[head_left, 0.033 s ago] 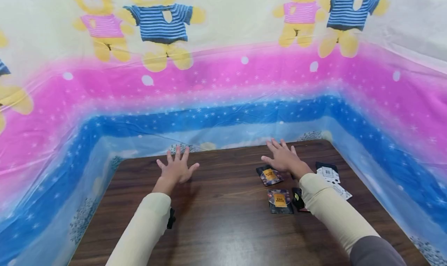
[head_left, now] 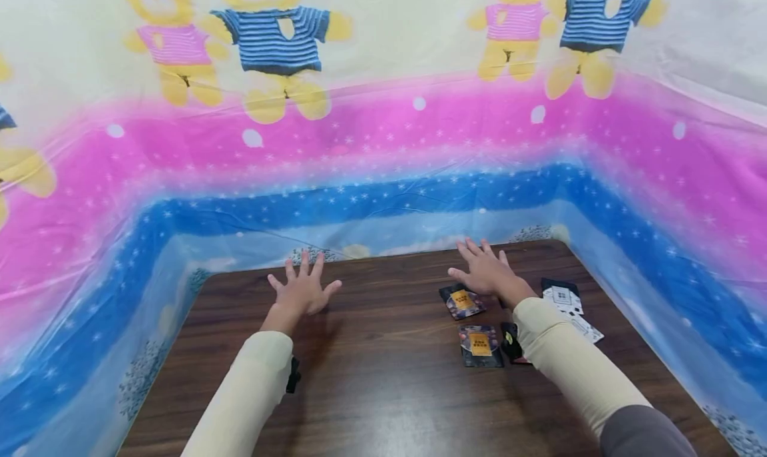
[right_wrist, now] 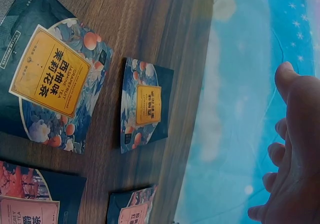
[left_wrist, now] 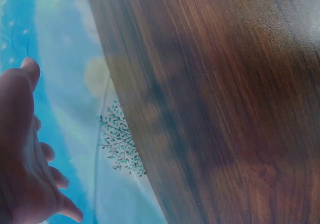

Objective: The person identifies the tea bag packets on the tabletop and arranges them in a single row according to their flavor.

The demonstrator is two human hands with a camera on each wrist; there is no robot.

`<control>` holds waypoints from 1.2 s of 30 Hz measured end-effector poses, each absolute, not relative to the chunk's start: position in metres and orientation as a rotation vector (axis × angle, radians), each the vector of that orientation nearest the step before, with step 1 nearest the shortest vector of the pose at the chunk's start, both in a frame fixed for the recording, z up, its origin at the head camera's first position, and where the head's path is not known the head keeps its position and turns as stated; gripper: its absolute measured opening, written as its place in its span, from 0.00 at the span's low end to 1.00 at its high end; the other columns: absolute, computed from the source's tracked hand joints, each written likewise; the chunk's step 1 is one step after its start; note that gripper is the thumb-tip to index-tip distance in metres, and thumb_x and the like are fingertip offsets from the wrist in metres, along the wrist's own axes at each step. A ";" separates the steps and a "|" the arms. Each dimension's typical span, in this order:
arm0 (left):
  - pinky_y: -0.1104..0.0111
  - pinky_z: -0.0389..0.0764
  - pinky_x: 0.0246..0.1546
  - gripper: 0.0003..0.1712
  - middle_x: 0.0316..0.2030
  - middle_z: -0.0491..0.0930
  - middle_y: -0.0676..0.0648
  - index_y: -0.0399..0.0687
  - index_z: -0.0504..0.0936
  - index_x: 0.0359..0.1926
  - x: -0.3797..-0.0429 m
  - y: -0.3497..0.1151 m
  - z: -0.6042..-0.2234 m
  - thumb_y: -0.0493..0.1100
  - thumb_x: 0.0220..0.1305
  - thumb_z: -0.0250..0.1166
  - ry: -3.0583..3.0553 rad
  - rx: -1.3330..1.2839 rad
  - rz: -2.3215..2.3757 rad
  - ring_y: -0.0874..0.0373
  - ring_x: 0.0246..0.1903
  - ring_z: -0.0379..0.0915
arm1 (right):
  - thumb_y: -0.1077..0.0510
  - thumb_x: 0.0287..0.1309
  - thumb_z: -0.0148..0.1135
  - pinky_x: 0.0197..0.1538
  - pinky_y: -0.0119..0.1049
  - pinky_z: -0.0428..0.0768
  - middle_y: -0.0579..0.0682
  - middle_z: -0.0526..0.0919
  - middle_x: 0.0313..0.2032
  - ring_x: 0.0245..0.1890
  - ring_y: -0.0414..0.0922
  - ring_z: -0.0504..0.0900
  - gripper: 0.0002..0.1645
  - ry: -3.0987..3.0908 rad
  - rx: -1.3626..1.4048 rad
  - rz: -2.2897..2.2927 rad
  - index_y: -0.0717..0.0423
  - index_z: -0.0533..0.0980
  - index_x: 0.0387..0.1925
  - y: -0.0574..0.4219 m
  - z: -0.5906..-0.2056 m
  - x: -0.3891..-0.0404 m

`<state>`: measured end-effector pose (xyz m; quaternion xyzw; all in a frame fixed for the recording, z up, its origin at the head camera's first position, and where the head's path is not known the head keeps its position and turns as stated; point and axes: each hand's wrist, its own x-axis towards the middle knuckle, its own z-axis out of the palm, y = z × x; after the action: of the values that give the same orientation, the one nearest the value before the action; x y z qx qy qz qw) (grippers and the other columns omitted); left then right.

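Grapefruit jasmine tea packet [right_wrist: 55, 81] is lying on the surface [head_left: 371, 384], near the right hand [head_left: 487, 272]; its wording is reading clearly only from right wrist. White-labelled packets [head_left: 563, 298] are showing only from head. Left hand [head_left: 302, 293], like the right, is splaying wide, empty.

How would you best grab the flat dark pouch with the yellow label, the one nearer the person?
Probably pinch the near edge of the flat dark pouch, coming from the person's side. It lies flat on the brown wood-grain table with bare wood along that edge, while a dark packet with a pink label lies close on its right. A fingertip underneath may help.
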<state>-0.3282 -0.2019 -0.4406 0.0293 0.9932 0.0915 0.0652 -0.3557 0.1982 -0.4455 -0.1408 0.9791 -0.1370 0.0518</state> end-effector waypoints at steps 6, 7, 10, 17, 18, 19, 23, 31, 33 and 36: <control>0.21 0.34 0.66 0.49 0.81 0.27 0.37 0.55 0.34 0.83 -0.329 -0.201 -0.442 0.71 0.75 0.43 2.994 0.103 0.286 0.26 0.77 0.21 | 0.34 0.75 0.47 0.74 0.74 0.38 0.58 0.42 0.82 0.81 0.65 0.35 0.48 2.990 -0.428 -0.438 0.50 0.44 0.82 0.203 -0.447 -0.356; 0.21 0.35 0.65 0.49 0.81 0.27 0.36 0.55 0.35 0.83 -0.329 -0.201 -0.442 0.71 0.75 0.44 2.997 0.107 0.288 0.26 0.77 0.21 | 0.34 0.74 0.48 0.74 0.74 0.38 0.58 0.42 0.82 0.81 0.65 0.36 0.48 2.993 -0.430 -0.443 0.49 0.44 0.82 0.203 -0.447 -0.356; 0.21 0.37 0.65 0.49 0.81 0.27 0.35 0.54 0.36 0.83 -0.331 -0.200 -0.442 0.69 0.76 0.46 3.000 0.112 0.288 0.25 0.77 0.23 | 0.35 0.74 0.50 0.74 0.74 0.39 0.57 0.42 0.82 0.81 0.65 0.37 0.47 2.993 -0.436 -0.458 0.48 0.46 0.82 0.204 -0.446 -0.355; 0.20 0.41 0.65 0.48 0.81 0.32 0.34 0.55 0.39 0.83 -0.334 -0.191 -0.444 0.68 0.76 0.47 2.984 0.143 0.320 0.25 0.78 0.25 | 0.36 0.74 0.52 0.75 0.71 0.49 0.57 0.45 0.82 0.81 0.64 0.43 0.47 2.992 -0.431 -0.432 0.48 0.47 0.82 0.207 -0.448 -0.352; 0.20 0.41 0.65 0.48 0.81 0.33 0.35 0.55 0.40 0.83 -0.334 -0.189 -0.445 0.68 0.76 0.48 2.983 0.150 0.326 0.26 0.78 0.26 | 0.37 0.74 0.52 0.75 0.71 0.50 0.57 0.45 0.82 0.81 0.64 0.44 0.46 2.984 -0.430 -0.440 0.48 0.48 0.82 0.208 -0.449 -0.352; 0.20 0.43 0.65 0.47 0.81 0.34 0.35 0.54 0.42 0.83 -0.334 -0.187 -0.446 0.68 0.75 0.49 2.983 0.162 0.329 0.27 0.78 0.27 | 0.38 0.74 0.53 0.75 0.70 0.52 0.57 0.46 0.82 0.80 0.64 0.46 0.45 2.975 -0.430 -0.448 0.48 0.49 0.82 0.208 -0.450 -0.351; 0.21 0.48 0.64 0.45 0.81 0.42 0.34 0.51 0.48 0.82 -0.336 -0.179 -0.450 0.63 0.76 0.53 2.997 0.224 0.337 0.28 0.78 0.34 | 0.42 0.73 0.57 0.72 0.63 0.65 0.58 0.59 0.78 0.71 0.60 0.70 0.43 2.936 -0.425 -0.517 0.48 0.54 0.81 0.210 -0.454 -0.347; 0.33 0.67 0.64 0.40 0.75 0.62 0.33 0.47 0.62 0.78 -0.340 -0.163 -0.459 0.51 0.71 0.65 3.086 0.405 0.403 0.32 0.73 0.60 | 0.48 0.69 0.65 0.42 0.43 0.78 0.62 0.86 0.52 0.20 0.41 0.73 0.39 2.901 -0.397 -0.584 0.47 0.64 0.76 0.211 -0.466 -0.336; 0.39 0.73 0.64 0.37 0.72 0.68 0.34 0.46 0.66 0.76 -0.342 -0.157 -0.460 0.49 0.70 0.67 3.114 0.454 0.421 0.35 0.70 0.67 | 0.49 0.67 0.66 0.39 0.40 0.78 0.60 0.82 0.61 0.23 0.40 0.76 0.37 2.915 -0.419 -0.575 0.49 0.67 0.74 0.211 -0.470 -0.332; 0.46 0.76 0.63 0.34 0.68 0.73 0.35 0.45 0.71 0.73 -0.345 -0.146 -0.462 0.48 0.69 0.68 3.136 0.489 0.452 0.38 0.67 0.72 | 0.49 0.66 0.68 0.33 0.38 0.76 0.59 0.83 0.60 0.20 0.41 0.73 0.35 2.924 -0.445 -0.593 0.51 0.71 0.72 0.210 -0.477 -0.328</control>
<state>-0.3450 -0.1465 -0.4622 0.1525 0.9777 0.1408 -0.0322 -0.3280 0.2102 -0.4773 -0.1472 0.9674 -0.1963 0.0627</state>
